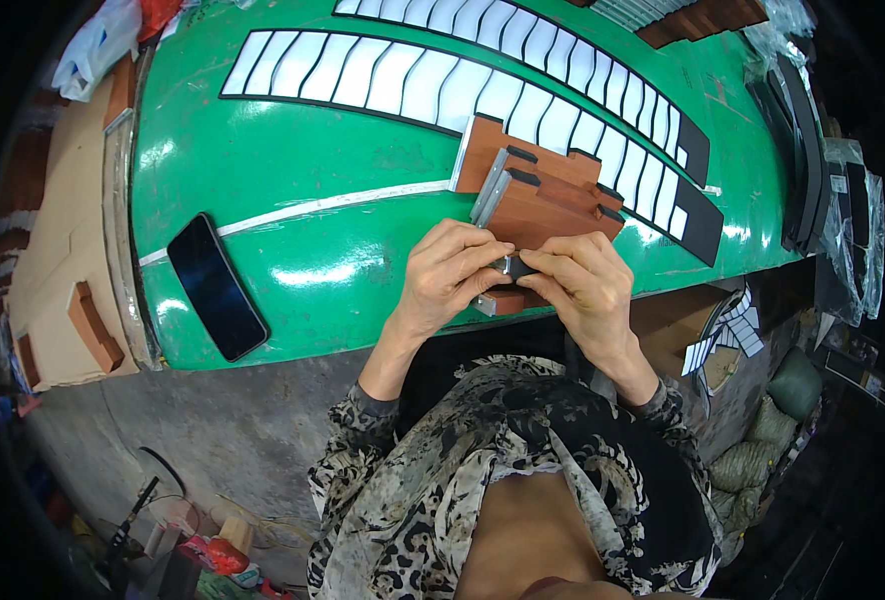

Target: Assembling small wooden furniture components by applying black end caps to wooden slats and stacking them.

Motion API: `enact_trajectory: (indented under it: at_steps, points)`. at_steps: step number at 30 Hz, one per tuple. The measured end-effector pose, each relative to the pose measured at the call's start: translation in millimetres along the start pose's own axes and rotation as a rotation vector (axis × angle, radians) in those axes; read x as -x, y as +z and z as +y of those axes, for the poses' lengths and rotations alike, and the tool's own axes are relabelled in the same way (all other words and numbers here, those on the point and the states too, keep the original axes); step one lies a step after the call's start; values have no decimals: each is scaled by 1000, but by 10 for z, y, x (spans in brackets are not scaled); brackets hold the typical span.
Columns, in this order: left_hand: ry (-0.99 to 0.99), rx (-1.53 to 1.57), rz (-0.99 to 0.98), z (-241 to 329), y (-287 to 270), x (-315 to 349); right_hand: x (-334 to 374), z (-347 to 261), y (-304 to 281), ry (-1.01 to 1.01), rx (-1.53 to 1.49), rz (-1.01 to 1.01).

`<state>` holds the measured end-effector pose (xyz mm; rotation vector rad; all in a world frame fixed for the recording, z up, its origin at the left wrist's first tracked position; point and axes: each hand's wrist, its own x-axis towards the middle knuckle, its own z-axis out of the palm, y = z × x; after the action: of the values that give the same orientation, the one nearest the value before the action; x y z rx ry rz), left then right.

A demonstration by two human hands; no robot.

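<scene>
Over the front edge of the green table, my left hand (451, 272) and my right hand (588, 283) meet, fingertips pinched together. Between them is a small dark piece (520, 267) with a light, shiny bit at its left end; the fingers cover much of it. Just beyond the hands lie several reddish-brown wooden pieces (540, 215), overlapping in a stepped stack. Black pads (525, 178) sit on their corners, and grey metal-looking strips (484, 200) run along their left ends. Another brown piece (504, 302) shows below my fingers at the table edge.
A dark phone (218, 287) lies on the green table (293, 200) at the left. Long black-edged strips with white wavy panels (393, 80) stretch across the far side. Dark curved parts and clear plastic wrap (856, 230) are at the right. Cardboard (68, 230) borders the left.
</scene>
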<state>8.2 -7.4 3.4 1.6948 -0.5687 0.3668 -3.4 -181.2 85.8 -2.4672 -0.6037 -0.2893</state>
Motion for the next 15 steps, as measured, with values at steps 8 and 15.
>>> enact_trajectory:
  at_steps: [8,15]
  points:
    - [-2,4,-22,14,13,4,27,52,-2,1,-29,-29]
    - [-52,-30,-46,70,25,-29,87,221,-416,210,-133,81]
